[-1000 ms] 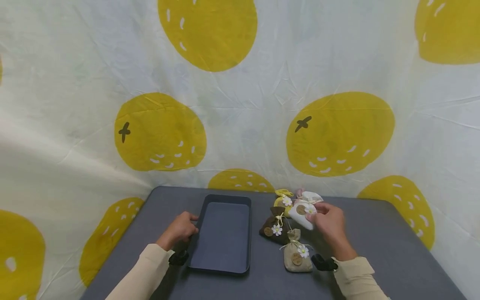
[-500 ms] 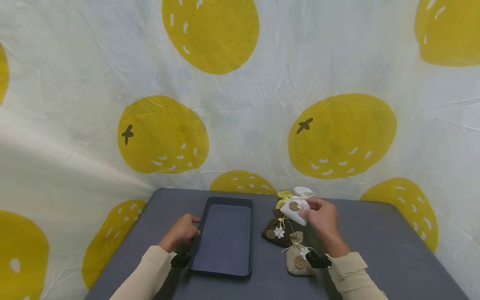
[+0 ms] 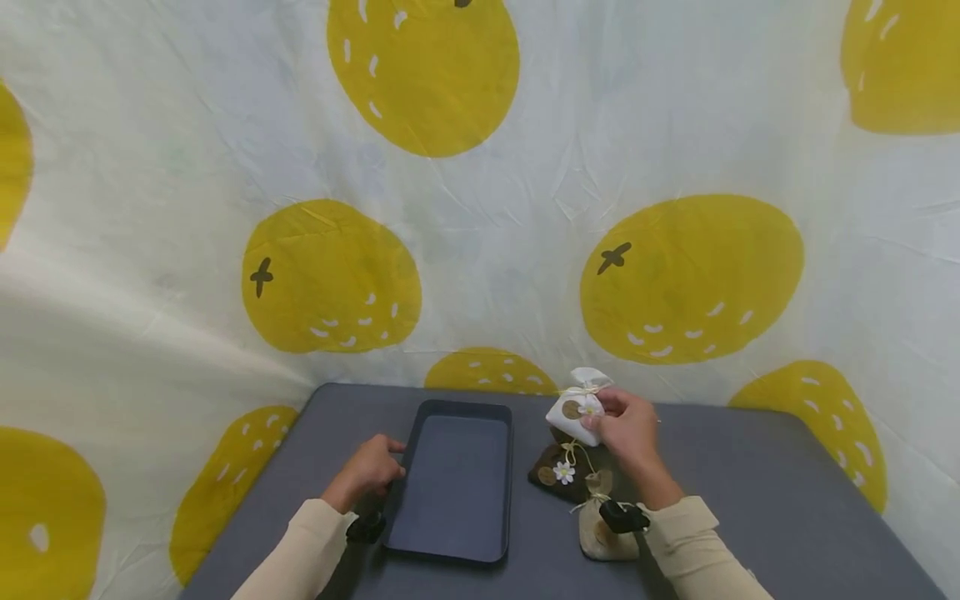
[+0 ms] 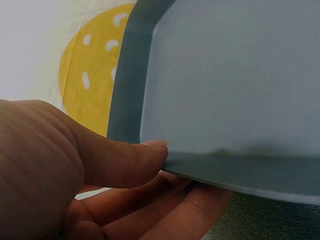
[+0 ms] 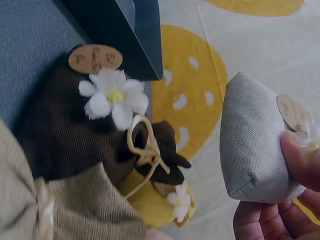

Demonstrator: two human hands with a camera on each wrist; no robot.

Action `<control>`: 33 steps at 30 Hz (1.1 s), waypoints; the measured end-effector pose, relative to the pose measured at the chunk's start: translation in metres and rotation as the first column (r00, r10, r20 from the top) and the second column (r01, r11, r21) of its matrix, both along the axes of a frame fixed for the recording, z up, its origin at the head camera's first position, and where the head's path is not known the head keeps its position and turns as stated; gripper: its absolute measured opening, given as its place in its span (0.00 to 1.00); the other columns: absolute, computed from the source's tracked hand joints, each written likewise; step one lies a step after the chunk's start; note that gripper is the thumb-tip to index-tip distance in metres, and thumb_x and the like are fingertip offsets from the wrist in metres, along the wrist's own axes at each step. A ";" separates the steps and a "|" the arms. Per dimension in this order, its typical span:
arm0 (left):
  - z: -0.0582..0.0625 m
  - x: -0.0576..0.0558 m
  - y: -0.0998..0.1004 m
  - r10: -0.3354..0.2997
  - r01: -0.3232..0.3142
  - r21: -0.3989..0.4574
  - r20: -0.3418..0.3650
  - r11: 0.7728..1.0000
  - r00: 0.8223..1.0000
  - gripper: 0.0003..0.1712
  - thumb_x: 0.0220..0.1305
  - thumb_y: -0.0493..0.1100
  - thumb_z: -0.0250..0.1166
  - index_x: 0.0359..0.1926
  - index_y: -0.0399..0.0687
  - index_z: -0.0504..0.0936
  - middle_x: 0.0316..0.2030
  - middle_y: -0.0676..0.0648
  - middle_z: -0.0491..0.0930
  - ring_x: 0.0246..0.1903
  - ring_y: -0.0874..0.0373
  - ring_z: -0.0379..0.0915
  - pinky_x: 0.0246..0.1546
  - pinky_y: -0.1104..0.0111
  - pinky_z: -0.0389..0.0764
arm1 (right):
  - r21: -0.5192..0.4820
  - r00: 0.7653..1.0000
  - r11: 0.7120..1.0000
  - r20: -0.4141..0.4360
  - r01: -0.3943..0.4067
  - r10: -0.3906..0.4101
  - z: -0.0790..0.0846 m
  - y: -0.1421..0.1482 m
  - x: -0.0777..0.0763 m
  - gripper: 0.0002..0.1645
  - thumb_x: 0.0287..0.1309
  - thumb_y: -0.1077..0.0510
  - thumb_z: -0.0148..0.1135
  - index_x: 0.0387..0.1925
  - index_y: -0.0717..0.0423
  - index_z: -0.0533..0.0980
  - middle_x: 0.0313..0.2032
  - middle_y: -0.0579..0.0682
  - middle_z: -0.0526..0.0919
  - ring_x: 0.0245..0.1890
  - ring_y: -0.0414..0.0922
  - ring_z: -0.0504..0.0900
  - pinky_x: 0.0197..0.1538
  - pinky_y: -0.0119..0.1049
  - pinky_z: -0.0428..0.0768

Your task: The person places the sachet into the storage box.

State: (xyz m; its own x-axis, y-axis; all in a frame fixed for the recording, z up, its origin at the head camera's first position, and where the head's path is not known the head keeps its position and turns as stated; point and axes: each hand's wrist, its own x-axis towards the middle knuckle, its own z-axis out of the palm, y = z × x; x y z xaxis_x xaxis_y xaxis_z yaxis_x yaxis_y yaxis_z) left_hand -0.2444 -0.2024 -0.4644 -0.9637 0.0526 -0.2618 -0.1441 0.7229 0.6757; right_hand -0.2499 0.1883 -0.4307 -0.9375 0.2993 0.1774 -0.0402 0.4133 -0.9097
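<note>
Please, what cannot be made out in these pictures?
Head view: most of yellow pouch, behind white pouch.
Head view: part of beige pouch, behind black wrist device.
Left wrist: much of tray, cut off by top and right edges.
Right wrist: lettering on tag of brown pouch, too blurred.

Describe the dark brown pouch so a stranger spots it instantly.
On the grey table, find the rectangular tray. Just right of it in the head view lies the dark brown pouch, farther back than the beige pouch. Its dark cloth sets it apart from that one, the yellow pouch and the white pouch.
</note>
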 end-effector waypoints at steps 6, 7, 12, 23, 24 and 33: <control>-0.001 0.002 0.000 0.007 -0.007 0.001 -0.020 1.000 1.000 0.29 0.55 0.29 0.65 0.61 0.33 0.77 0.51 0.29 0.81 0.12 0.59 0.70 0.15 0.66 0.76 | -0.011 0.999 1.000 -0.030 -0.023 0.022 0.000 -0.011 -0.002 0.25 0.40 0.69 0.74 0.46 0.69 0.82 0.36 0.65 0.87 0.27 0.32 0.77 0.31 0.25 0.76; -0.001 0.002 0.000 0.007 -0.007 -0.001 -0.021 1.000 1.000 0.28 0.55 0.29 0.65 0.60 0.33 0.77 0.52 0.28 0.80 0.12 0.59 0.70 0.15 0.66 0.77 | -0.010 0.999 1.000 -0.030 -0.025 0.025 0.000 -0.013 -0.003 0.25 0.40 0.69 0.74 0.46 0.69 0.82 0.36 0.64 0.87 0.27 0.32 0.77 0.31 0.25 0.76; 0.001 0.004 0.000 0.003 -0.003 0.002 -0.013 1.000 1.000 0.28 0.56 0.29 0.65 0.61 0.34 0.77 0.54 0.27 0.78 0.13 0.58 0.72 0.16 0.65 0.78 | 0.006 0.999 1.000 -0.041 -0.022 0.022 0.000 -0.024 -0.005 0.25 0.38 0.69 0.75 0.45 0.68 0.82 0.36 0.64 0.87 0.27 0.34 0.77 0.32 0.25 0.75; -0.001 0.002 0.001 -0.014 0.014 0.020 -0.016 1.000 1.000 0.28 0.57 0.29 0.64 0.61 0.34 0.77 0.58 0.27 0.76 0.12 0.59 0.69 0.15 0.67 0.76 | 0.001 0.998 0.999 -0.056 -0.038 0.038 -0.003 -0.050 -0.014 0.27 0.40 0.67 0.75 0.48 0.63 0.83 0.38 0.63 0.87 0.34 0.45 0.81 0.35 0.28 0.76; -0.001 0.002 0.001 -0.009 0.009 0.023 -0.014 1.000 1.000 0.28 0.57 0.29 0.64 0.61 0.35 0.77 0.58 0.27 0.76 0.11 0.59 0.67 0.15 0.67 0.75 | -0.001 0.997 0.999 -0.058 -0.041 0.041 -0.003 -0.053 -0.015 0.27 0.40 0.67 0.76 0.48 0.63 0.83 0.38 0.62 0.86 0.34 0.45 0.81 0.35 0.29 0.76; 0.002 0.002 0.000 -0.018 0.018 0.022 -0.011 1.000 1.000 0.28 0.57 0.29 0.63 0.61 0.34 0.77 0.59 0.27 0.75 0.09 0.60 0.65 0.14 0.67 0.74 | -0.014 0.989 0.995 -0.112 -0.101 0.098 -0.002 -0.078 -0.026 0.27 0.35 0.69 0.76 0.45 0.64 0.84 0.36 0.61 0.87 0.32 0.43 0.82 0.36 0.28 0.78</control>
State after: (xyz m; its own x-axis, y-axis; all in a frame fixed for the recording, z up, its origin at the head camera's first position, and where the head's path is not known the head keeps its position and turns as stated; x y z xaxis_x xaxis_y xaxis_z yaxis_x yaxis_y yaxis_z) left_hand -0.2428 -0.2023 -0.4628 -0.9652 0.0754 -0.2502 -0.1241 0.7104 0.6928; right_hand -0.2764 0.1101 -0.4323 -0.9375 0.2101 0.2772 -0.1816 0.3840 -0.9053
